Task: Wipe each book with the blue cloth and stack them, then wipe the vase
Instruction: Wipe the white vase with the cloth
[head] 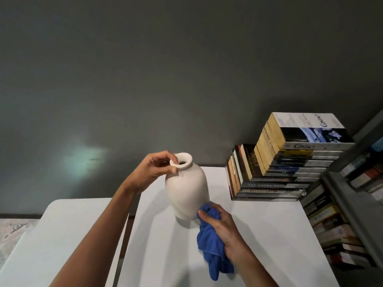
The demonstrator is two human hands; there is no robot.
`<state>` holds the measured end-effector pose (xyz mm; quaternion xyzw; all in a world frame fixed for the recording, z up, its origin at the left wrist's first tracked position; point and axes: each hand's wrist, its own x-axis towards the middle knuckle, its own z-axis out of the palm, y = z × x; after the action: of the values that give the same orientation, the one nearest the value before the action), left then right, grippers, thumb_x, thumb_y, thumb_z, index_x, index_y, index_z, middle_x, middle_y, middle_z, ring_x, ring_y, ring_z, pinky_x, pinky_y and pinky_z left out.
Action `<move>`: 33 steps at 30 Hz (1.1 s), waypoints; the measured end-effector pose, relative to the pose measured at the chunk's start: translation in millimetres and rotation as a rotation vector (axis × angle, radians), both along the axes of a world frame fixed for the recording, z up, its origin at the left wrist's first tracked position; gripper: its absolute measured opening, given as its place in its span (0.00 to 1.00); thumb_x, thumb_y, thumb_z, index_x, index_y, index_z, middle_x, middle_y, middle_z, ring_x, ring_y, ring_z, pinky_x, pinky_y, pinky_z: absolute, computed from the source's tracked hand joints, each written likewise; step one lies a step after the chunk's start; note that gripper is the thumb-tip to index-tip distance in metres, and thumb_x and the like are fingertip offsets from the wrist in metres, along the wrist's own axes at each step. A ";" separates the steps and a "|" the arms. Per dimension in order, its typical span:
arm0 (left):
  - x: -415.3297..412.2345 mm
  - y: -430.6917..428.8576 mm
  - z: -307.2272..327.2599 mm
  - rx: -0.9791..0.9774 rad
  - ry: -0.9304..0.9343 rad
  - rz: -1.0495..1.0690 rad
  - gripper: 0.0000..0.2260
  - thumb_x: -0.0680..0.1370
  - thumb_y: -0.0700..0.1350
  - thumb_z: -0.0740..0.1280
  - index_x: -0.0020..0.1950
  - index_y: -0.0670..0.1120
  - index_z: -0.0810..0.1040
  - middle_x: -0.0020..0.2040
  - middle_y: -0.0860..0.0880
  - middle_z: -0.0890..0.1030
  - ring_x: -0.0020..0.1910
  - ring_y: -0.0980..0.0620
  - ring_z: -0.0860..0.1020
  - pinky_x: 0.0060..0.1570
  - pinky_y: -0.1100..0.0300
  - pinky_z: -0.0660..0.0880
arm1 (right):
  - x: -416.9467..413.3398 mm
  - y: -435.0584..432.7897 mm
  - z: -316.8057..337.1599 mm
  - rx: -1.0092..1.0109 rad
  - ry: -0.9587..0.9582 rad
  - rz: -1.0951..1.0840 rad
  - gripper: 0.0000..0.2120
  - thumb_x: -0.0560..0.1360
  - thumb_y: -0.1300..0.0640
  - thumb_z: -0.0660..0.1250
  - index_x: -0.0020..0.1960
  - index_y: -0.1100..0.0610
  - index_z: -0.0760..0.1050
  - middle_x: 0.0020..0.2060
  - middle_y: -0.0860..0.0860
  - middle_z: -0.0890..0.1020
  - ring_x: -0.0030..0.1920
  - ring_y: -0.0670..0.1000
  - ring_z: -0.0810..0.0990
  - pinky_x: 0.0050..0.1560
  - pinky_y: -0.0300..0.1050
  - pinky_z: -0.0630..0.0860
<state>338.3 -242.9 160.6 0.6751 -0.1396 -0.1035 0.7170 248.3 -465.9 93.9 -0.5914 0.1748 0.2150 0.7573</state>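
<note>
Vase (187, 189) left of book stack (290, 162)

Left arm (112, 224): stretched from the lower left edge up toward the middle, the forearm bare.
Left hand (154, 169): raised, with the rim of the vase (186, 189) pinched between thumb and curled fingers.
Right arm (248, 266): brought in from the bottom edge, angled up and leftward.
Right hand (221, 226): held low, back turned upward, fingers curled round the blue cloth (209, 245), which is pressed against the vase's lower side.
</note>
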 end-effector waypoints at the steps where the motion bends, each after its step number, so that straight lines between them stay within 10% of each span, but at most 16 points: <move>1: 7.6 1.0 -5.8 0.006 0.008 -0.012 0.15 0.63 0.54 0.81 0.41 0.48 0.82 0.50 0.47 0.83 0.48 0.52 0.78 0.49 0.62 0.76 | 11.1 0.0 -6.1 -0.056 -0.023 0.020 0.27 0.67 0.58 0.76 0.62 0.46 0.71 0.52 0.47 0.78 0.49 0.48 0.79 0.45 0.38 0.77; 8: 69.2 -2.0 -45.8 0.089 0.065 -0.108 0.05 0.70 0.37 0.72 0.45 0.40 0.79 0.49 0.52 0.85 0.49 0.55 0.81 0.50 0.65 0.76 | 83.2 9.7 -51.7 -0.210 -0.126 0.137 0.36 0.66 0.64 0.77 0.68 0.48 0.64 0.61 0.47 0.70 0.57 0.46 0.73 0.38 0.29 0.75; 12: 92.1 -4.5 -65.5 0.161 0.065 -0.150 0.07 0.73 0.31 0.69 0.50 0.38 0.77 0.49 0.53 0.84 0.50 0.56 0.80 0.51 0.64 0.76 | 109.4 12.6 -77.6 -0.280 -0.130 0.099 0.40 0.63 0.63 0.79 0.69 0.51 0.64 0.66 0.50 0.70 0.64 0.52 0.71 0.58 0.43 0.76; 33: 127.4 2.7 -79.2 0.133 0.211 -0.290 0.24 0.73 0.35 0.68 0.68 0.45 0.72 0.59 0.50 0.82 0.58 0.53 0.79 0.56 0.63 0.75 | 130.9 38.8 -108.6 -0.548 -0.132 0.182 0.46 0.62 0.46 0.79 0.73 0.50 0.58 0.65 0.46 0.71 0.63 0.52 0.73 0.64 0.50 0.71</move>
<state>465.7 -240.2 81.4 0.6792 -0.1524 -0.2850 0.6589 379.2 -427.1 -14.7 -0.7999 0.1231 0.1877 0.5566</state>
